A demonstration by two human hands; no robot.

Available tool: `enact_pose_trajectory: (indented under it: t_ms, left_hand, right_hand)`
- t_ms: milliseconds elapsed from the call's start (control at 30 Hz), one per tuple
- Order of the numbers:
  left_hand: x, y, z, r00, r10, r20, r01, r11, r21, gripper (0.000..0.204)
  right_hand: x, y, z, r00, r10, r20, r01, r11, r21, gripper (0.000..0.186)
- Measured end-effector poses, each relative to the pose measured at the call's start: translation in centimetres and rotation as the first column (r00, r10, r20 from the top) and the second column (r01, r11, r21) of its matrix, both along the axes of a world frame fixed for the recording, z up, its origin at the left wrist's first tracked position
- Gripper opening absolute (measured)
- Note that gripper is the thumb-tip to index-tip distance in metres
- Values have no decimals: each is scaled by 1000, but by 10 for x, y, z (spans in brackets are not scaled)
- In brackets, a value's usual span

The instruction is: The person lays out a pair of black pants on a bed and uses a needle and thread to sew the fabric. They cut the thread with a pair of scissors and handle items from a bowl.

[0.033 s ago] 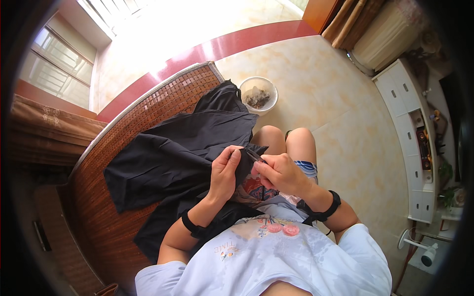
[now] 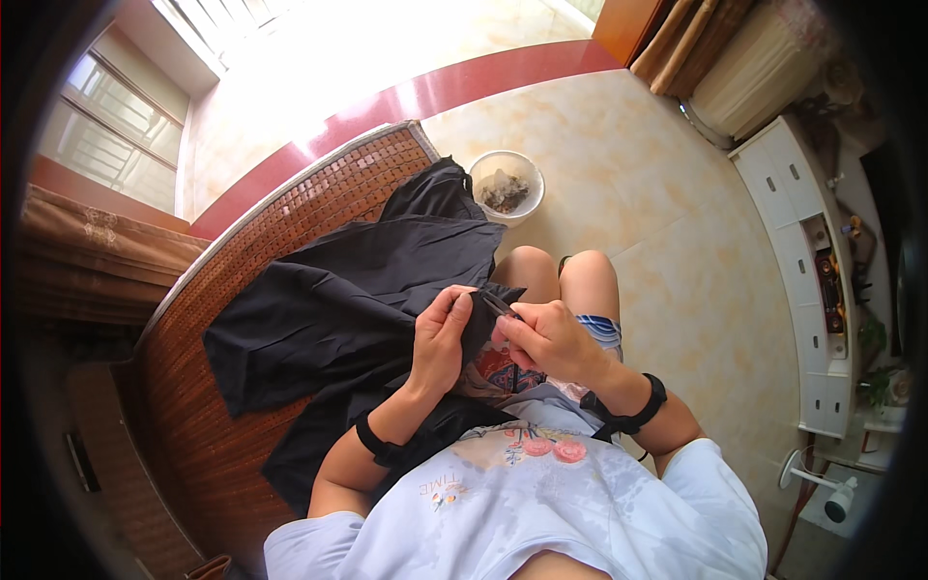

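Note:
A large dark garment [image 2: 353, 271], black or navy, spreads over my lap and the woven mat to my left. Closed on its edge, my left hand [image 2: 441, 333] pinches the fabric between thumb and fingers. My right hand [image 2: 551, 338] is wrapped around slim, dark metal thread snips [image 2: 497, 304]. Their blades point up and left, against the cloth beside my left fingers. The handles are mostly hidden in my right palm, and I cannot tell whether the blades are parted.
The garment lies partly on a brown woven seat mat [image 2: 338, 179]. Beyond my knees stands a white bin [image 2: 506, 215] with scraps inside. A white drawer cabinet [image 2: 788, 251] lines the right side, with a small white camera [image 2: 841, 501] nearby. Brown curtains [image 2: 106, 256] hang at left.

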State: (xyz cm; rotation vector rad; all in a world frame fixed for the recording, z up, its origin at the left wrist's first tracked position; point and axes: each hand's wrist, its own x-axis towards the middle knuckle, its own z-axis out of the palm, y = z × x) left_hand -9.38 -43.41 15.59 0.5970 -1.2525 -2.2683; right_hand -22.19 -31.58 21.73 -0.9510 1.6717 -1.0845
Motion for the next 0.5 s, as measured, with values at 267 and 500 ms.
enact_pose_trajectory:
  t_ms: [267, 500]
  left_hand:
    - [6, 19, -8, 990, -93, 110, 108, 985, -132, 19]
    - [6, 3, -6, 998, -36, -52, 34, 998, -48, 18]
  right_hand:
    - [-8, -8, 7, 972, -193, 132, 210, 969, -130, 29]
    - [-6, 6, 4, 994, -3, 109, 1, 1000, 12, 26]
